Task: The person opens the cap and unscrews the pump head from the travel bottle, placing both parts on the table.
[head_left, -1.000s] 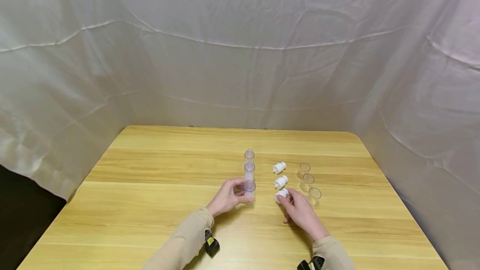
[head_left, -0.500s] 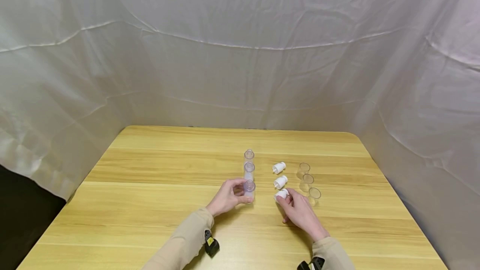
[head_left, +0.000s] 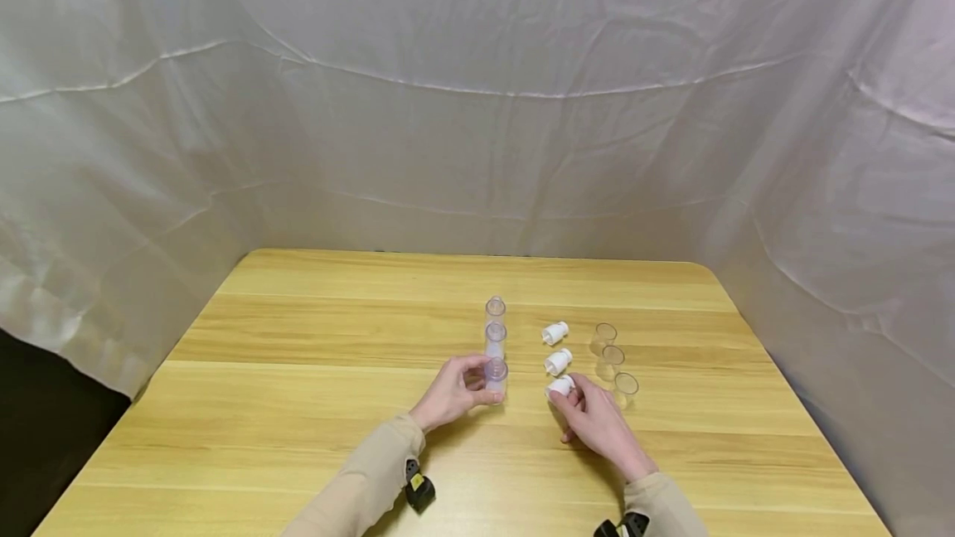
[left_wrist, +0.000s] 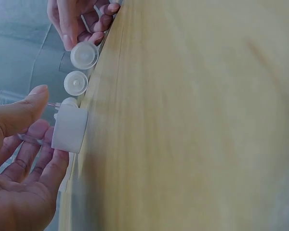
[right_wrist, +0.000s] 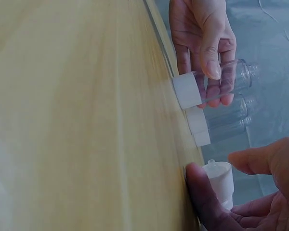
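In the head view, my left hand (head_left: pixel 453 394) holds the nearest clear bottle (head_left: pixel 496 373) between thumb and fingers. This bottle stands upright on the table, with a white base (right_wrist: pixel 187 91) and a narrow threaded neck, seen in the right wrist view. Two matching bottles (head_left: pixel 496 341) stand behind it in a row. My right hand (head_left: pixel 598 423) has its thumb and fingers about the nearest white plastic cylinder (head_left: pixel 559 389), which lies on its side with a small stem at one end. Two more white cylinders (head_left: pixel 557 362) lie beyond it.
Right of the white cylinders, three clear caps or cups (head_left: pixel 627 385) stand in a row, close to the right hand. The wooden table (head_left: pixel 313 321) is bordered by hanging grey fabric (head_left: pixel 477 147) at the back and sides.
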`<move>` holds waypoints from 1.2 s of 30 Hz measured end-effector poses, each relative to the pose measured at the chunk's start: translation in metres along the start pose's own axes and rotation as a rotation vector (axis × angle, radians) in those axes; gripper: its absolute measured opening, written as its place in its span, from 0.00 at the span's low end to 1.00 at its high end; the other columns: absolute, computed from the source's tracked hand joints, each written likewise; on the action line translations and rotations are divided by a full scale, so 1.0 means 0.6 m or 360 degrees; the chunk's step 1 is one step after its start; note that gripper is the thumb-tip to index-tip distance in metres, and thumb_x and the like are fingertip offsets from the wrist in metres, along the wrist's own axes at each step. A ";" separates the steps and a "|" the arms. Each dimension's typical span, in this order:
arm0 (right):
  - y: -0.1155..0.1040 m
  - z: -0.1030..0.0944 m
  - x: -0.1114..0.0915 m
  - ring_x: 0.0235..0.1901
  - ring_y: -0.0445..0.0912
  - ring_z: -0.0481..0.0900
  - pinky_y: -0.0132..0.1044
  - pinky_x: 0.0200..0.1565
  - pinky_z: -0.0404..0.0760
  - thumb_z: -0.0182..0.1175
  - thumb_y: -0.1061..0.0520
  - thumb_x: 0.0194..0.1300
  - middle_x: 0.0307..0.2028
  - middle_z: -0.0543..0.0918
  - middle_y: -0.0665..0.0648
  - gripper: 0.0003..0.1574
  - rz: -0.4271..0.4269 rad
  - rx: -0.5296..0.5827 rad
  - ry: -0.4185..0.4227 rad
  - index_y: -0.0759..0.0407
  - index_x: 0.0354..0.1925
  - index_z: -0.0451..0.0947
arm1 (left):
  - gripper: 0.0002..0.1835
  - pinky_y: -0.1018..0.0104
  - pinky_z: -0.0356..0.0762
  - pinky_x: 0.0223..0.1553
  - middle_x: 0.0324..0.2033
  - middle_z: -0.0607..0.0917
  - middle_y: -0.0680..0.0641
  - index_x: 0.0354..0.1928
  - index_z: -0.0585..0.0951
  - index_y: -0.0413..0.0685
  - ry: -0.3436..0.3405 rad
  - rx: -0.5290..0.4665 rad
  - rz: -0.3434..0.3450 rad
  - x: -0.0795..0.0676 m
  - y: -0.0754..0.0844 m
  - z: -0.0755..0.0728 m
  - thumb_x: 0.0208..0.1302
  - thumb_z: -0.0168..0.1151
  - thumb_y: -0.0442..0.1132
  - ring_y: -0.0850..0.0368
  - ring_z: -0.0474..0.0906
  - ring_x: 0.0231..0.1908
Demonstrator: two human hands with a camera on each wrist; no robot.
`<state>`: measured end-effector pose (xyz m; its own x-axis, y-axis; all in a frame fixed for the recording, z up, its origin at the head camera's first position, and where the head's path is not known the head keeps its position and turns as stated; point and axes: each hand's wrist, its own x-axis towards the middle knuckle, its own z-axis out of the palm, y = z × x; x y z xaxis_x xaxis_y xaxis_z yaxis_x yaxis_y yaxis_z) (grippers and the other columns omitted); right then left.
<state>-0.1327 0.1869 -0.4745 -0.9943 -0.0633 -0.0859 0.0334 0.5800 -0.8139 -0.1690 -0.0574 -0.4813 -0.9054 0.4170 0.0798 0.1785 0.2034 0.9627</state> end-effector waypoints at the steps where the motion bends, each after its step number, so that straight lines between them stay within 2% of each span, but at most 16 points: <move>1: -0.001 -0.001 -0.001 0.17 0.43 0.81 0.31 0.17 0.77 0.62 0.54 0.71 0.26 0.76 0.54 0.14 0.0002 0.0021 -0.0010 0.62 0.47 0.76 | 0.26 0.48 0.79 0.64 0.54 0.82 0.29 0.57 0.77 0.27 0.0002 0.0004 0.0002 -0.001 0.000 0.001 0.56 0.72 0.27 0.35 0.82 0.55; 4: -0.002 -0.006 -0.004 0.18 0.44 0.83 0.32 0.20 0.81 0.61 0.55 0.71 0.30 0.77 0.55 0.26 0.0008 0.0057 -0.0040 0.68 0.61 0.71 | 0.26 0.48 0.80 0.63 0.55 0.82 0.29 0.58 0.77 0.27 -0.0001 0.0029 0.0011 -0.002 0.001 0.003 0.57 0.71 0.27 0.34 0.82 0.56; 9: -0.002 -0.017 -0.013 0.19 0.44 0.82 0.30 0.26 0.83 0.63 0.56 0.70 0.33 0.79 0.57 0.47 -0.0017 0.0068 -0.0088 0.73 0.74 0.50 | 0.25 0.49 0.78 0.64 0.56 0.81 0.30 0.59 0.76 0.28 -0.0036 0.0079 0.0056 -0.004 0.004 0.006 0.60 0.69 0.28 0.34 0.80 0.57; 13: -0.002 -0.020 -0.018 0.17 0.45 0.81 0.33 0.26 0.86 0.63 0.57 0.70 0.33 0.76 0.58 0.49 -0.0027 0.0127 -0.0111 0.67 0.75 0.45 | 0.26 0.47 0.77 0.65 0.57 0.81 0.29 0.60 0.75 0.27 -0.0058 0.0118 0.0091 -0.006 0.005 0.005 0.61 0.69 0.29 0.33 0.79 0.59; 17: -0.002 -0.022 -0.021 0.15 0.45 0.80 0.37 0.22 0.87 0.62 0.58 0.71 0.34 0.72 0.58 0.46 -0.0066 0.0189 -0.0149 0.63 0.73 0.46 | 0.27 0.45 0.75 0.66 0.58 0.80 0.29 0.61 0.74 0.27 -0.0071 0.0125 0.0078 -0.008 0.007 0.000 0.59 0.69 0.28 0.32 0.78 0.60; 24: -0.002 -0.036 -0.027 0.14 0.42 0.78 0.41 0.17 0.85 0.60 0.54 0.73 0.35 0.71 0.59 0.37 -0.0271 0.0194 -0.0312 0.64 0.67 0.50 | 0.31 0.46 0.73 0.69 0.61 0.79 0.31 0.64 0.73 0.30 -0.0133 0.0111 0.0036 -0.015 0.011 -0.015 0.59 0.71 0.30 0.34 0.77 0.63; 26: -0.002 -0.042 -0.027 0.14 0.40 0.76 0.41 0.14 0.83 0.59 0.54 0.73 0.32 0.71 0.58 0.29 -0.0334 0.0200 -0.0346 0.66 0.60 0.56 | 0.31 0.47 0.73 0.69 0.61 0.79 0.31 0.64 0.73 0.29 -0.0153 0.0123 0.0045 -0.018 0.011 -0.022 0.60 0.70 0.30 0.35 0.77 0.63; 30: 0.000 -0.057 -0.024 0.19 0.33 0.72 0.31 0.18 0.79 0.58 0.56 0.73 0.29 0.74 0.55 0.13 -0.0533 0.0105 -0.0414 0.65 0.40 0.69 | 0.27 0.48 0.75 0.67 0.59 0.81 0.31 0.62 0.74 0.28 -0.0162 0.0223 0.0044 -0.026 0.012 -0.039 0.63 0.68 0.33 0.36 0.79 0.61; 33: 0.004 -0.070 -0.020 0.25 0.29 0.70 0.26 0.24 0.76 0.57 0.57 0.74 0.26 0.77 0.55 0.13 -0.0689 -0.0024 -0.0523 0.62 0.31 0.74 | 0.23 0.47 0.76 0.66 0.57 0.82 0.32 0.60 0.75 0.29 -0.0167 0.0351 0.0024 -0.032 0.014 -0.053 0.68 0.64 0.36 0.38 0.81 0.58; 36: 0.007 -0.086 -0.016 0.21 0.29 0.69 0.25 0.23 0.74 0.54 0.58 0.76 0.20 0.76 0.53 0.17 -0.0712 -0.0078 -0.0704 0.62 0.28 0.75 | 0.20 0.45 0.76 0.65 0.56 0.84 0.33 0.60 0.77 0.30 -0.0171 0.0494 0.0007 -0.037 0.017 -0.068 0.74 0.57 0.39 0.39 0.81 0.58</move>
